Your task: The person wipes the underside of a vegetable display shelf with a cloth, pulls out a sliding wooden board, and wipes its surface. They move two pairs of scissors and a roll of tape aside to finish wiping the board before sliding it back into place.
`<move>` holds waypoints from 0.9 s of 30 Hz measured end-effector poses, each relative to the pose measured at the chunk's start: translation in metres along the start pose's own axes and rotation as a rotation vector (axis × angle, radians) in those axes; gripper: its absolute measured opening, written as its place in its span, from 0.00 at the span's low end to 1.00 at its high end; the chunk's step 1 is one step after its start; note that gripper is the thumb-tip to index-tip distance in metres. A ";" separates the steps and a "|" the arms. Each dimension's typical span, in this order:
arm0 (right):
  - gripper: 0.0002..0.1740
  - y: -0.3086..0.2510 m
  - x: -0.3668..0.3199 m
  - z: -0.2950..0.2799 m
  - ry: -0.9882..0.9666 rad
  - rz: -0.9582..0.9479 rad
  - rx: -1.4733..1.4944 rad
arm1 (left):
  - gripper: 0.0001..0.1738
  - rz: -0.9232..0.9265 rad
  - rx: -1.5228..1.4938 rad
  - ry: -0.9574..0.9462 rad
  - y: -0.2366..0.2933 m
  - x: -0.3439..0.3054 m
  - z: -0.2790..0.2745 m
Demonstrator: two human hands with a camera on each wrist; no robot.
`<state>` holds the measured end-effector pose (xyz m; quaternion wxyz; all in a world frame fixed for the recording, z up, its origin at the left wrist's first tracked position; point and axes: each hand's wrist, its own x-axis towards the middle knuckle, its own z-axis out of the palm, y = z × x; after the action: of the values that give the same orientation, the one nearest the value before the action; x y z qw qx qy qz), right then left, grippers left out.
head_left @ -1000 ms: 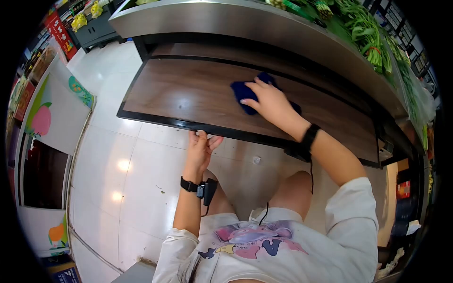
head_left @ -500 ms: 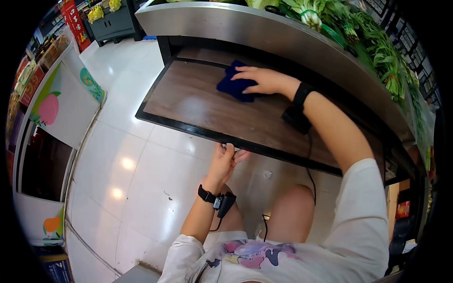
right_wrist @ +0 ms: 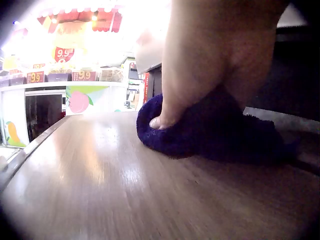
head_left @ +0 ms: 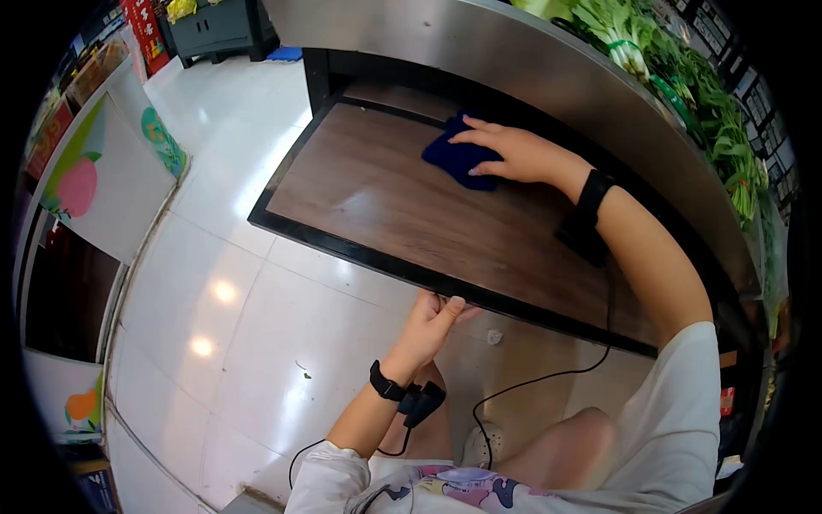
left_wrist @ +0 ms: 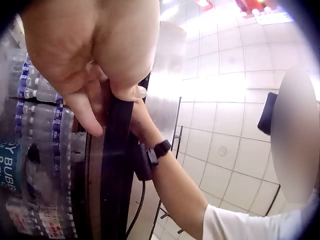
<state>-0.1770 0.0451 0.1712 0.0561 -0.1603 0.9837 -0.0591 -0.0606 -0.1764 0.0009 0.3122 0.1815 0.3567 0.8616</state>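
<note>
A dark blue cloth (head_left: 460, 158) lies on the brown wood-look shelf (head_left: 368, 193), towards its back edge. My right hand (head_left: 527, 154) holds the cloth down against the board, fingers spread over it. In the right wrist view the thumb (right_wrist: 159, 122) digs into the bunched cloth (right_wrist: 200, 130); the other fingers are hidden there. My left hand (head_left: 431, 324) grips the shelf's black front edge (head_left: 342, 254) from below. From the left wrist view, its thumb lies against the black edge strip (left_wrist: 116, 165) and its fingers reach beneath the board.
Above the shelf runs a steel display counter (head_left: 411, 34) with leafy greens (head_left: 676, 94) on it. Packs of bottles (left_wrist: 47, 120) stand beneath the shelf. A printed white stand (head_left: 103, 171) is to the left. A black cable (head_left: 539, 374) hangs near my knees.
The cloth and my right hand first went left and back over the shelf; they now press near its back edge. My left hand stays at the front edge, while the head view has shifted.
</note>
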 end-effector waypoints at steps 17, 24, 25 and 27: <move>0.21 -0.123 0.226 0.021 0.176 -0.060 -0.258 | 0.23 0.104 -0.007 -0.028 -0.016 0.005 -0.004; 0.24 -0.191 0.135 0.045 0.161 -0.489 -0.126 | 0.22 0.126 0.008 0.055 -0.016 0.005 0.002; 0.24 -0.192 0.134 0.049 0.220 -0.568 -0.117 | 0.22 0.129 0.021 0.057 -0.016 0.007 0.003; 0.22 -0.179 0.141 0.045 0.238 -0.479 -0.042 | 0.23 0.122 0.044 0.069 -0.017 0.004 0.001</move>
<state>-0.2483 -0.1733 0.1378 -0.0790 -0.3816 0.9184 -0.0687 -0.0561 -0.1635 -0.0105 0.2423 0.1798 0.3743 0.8768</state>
